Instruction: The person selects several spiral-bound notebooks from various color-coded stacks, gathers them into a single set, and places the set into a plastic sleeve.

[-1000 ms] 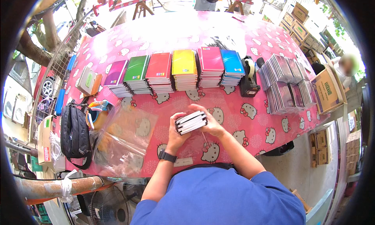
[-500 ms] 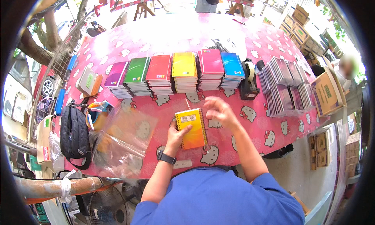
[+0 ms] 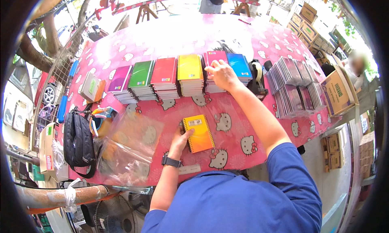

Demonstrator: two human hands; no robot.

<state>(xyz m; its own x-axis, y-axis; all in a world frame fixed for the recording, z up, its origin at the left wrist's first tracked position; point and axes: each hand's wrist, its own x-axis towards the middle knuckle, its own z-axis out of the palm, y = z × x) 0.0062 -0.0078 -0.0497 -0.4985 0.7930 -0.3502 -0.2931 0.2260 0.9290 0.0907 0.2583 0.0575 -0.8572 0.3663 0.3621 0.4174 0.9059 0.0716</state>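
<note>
My left hand (image 3: 180,140) is closed on a yellow-orange spiral notebook (image 3: 199,135), thumb on its cover and fingers partly hidden at its left edge. The notebook carries a pale label near its top. Farther off, my right hand (image 3: 222,76) is over the stack of pink notebooks (image 3: 214,56), with fingers bent and apart at the top cover. On its left stands the yellow stack (image 3: 189,67), and on its right the blue stack (image 3: 240,66). The row continues leftward with red (image 3: 164,70), green (image 3: 141,73) and purple notebooks (image 3: 120,78).
A black tape dispenser (image 3: 256,81) stands right of the row, before wrapped notebook stacks (image 3: 295,85). Clear plastic bags (image 3: 127,148) and a black bag (image 3: 78,140) lie at left. An open carton (image 3: 338,93) and a person (image 3: 355,71) are at far right.
My right hand has moved away from beside the yellow notebook, forward to the pink stack. My left hand still holds the yellow notebook in nearly the same place.
</note>
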